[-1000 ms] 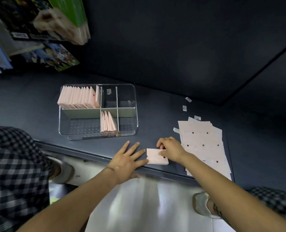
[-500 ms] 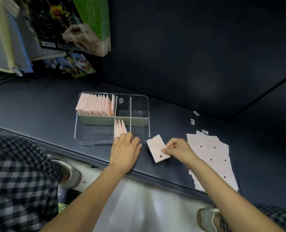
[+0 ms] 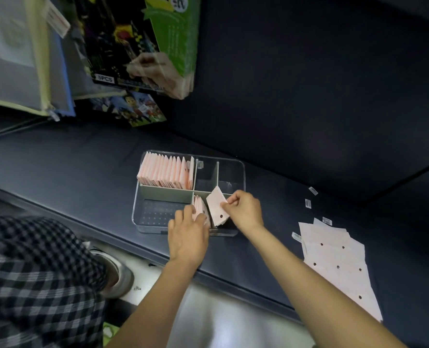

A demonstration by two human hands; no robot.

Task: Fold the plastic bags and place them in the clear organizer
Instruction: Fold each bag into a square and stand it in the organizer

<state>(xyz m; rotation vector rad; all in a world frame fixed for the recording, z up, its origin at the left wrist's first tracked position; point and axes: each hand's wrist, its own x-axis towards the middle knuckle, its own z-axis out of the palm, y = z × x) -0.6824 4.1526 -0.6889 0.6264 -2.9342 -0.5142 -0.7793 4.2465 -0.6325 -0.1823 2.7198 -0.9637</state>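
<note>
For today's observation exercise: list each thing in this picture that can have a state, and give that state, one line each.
Folded bag: pinched by right hand, tilted over organizer.
Right hand: pinching the bag.
Left hand: fingers resting on the small front stack.
Clear organizer: back-left compartment full of folded bags, back-right ones empty.
Flat bags: unfolded, piled on shelf.

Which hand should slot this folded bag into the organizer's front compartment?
Right. The right hand already pinches the folded bag above that compartment of the clear organizer. The left hand rests against the few bags standing there.
</note>
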